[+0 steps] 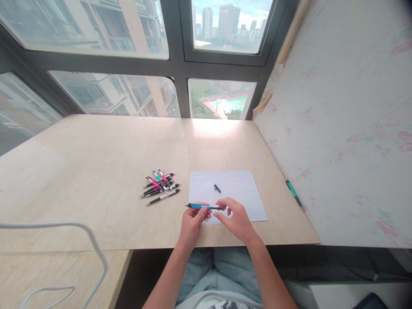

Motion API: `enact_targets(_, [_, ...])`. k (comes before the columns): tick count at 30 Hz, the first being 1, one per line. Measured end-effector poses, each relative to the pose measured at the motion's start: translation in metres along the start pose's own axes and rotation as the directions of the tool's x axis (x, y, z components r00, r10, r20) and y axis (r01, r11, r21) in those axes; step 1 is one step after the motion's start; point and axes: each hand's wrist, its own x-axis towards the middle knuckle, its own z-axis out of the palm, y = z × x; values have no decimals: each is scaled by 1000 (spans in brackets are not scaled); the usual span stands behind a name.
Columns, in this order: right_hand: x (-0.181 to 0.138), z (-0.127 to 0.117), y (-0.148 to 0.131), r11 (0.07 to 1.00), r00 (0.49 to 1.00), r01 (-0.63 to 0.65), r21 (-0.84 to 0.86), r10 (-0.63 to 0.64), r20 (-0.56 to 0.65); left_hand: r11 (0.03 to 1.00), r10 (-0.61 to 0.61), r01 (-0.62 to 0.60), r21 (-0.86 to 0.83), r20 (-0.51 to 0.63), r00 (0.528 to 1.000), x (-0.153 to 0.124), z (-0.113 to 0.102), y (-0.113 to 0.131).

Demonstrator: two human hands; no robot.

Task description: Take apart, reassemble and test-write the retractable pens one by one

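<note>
The blue pen [195,206] lies level above the near part of the one sheet of paper [247,193], held in the left hand [191,223], whose grip is closed with thumb and fingers around the barrel. The right hand [237,218] has its grip partly open, thumb and fingers parted about the pen's black right end; whether they touch it I cannot tell. The pen looks light and stiff, probably smooth plastic that could turn or slip between fingertips but is hardly fragile; mid-barrel seems the surest place to take hold, the slim end needing a finer pinch. Counting the rest: one small black piece [217,188] on the paper, far of the hands; one green pen [293,194] at the desk's [106,159] right edge, by the wall [347,107]; and a pile of pens [159,186] to the left, roughly eight, overlapping too much for certainty, one green and at least two pink among them.
</note>
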Motion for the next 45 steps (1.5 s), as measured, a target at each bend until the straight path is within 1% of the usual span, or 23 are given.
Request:
enact_targets(4, [0,-2,-1,996,996,-80,33,78,41,999,-10,10,-37,10,1000,1,-2,0])
enact_targets(6, [0,-4,-2,995,995,-88,44,86,45,999,-13,13,-40,15,1000,1,-2,0])
enact_targets(12, [0,-5,-2,989,995,-99,107,102,-21,999,-7,8,-42,26,1000,1,-2,0])
enact_targets(15, [1,-5,-3,988,991,-131,77,130,20,1000,-8,9,-27,39,999,0,-2,-1])
enact_targets(17, [1,-5,-3,991,991,-128,39,126,42,1000,-2,4,-24,53,999,0,-3,-1])
enact_targets(19, [1,-6,-3,994,993,-108,32,107,39,1000,1,0,-25,67,998,0,-3,0])
enact_targets(25, [-1,-4,-1,994,998,-32,104,38,-54,998,15,-10,-63,91,996,1,-6,-1])
enact_targets(28, [0,-2,-2,989,996,-66,134,74,-56,997,11,-5,-71,87,996,1,-5,-2])
enact_targets(31, [1,-4,-3,988,993,-119,94,119,1,998,-2,6,-61,75,997,0,-4,-1])
enact_targets(33, [1,-5,-3,991,993,-115,67,114,23,999,-8,11,-53,67,998,0,-2,0])
enact_targets(37, [0,-5,0,993,997,-65,95,69,-40,998,-6,9,-57,56,998,1,-2,0])
enact_targets(39, [-1,-3,1,990,996,-63,127,70,-56,998,-7,10,-60,53,999,2,-3,-1])
enact_targets(43, [0,-2,2,990,994,-109,88,108,15,999,-16,19,-47,67,998,2,-3,-1])
enact_targets(45, [1,-3,2,993,994,-103,56,101,35,999,-19,22,-42,70,997,1,-3,0])
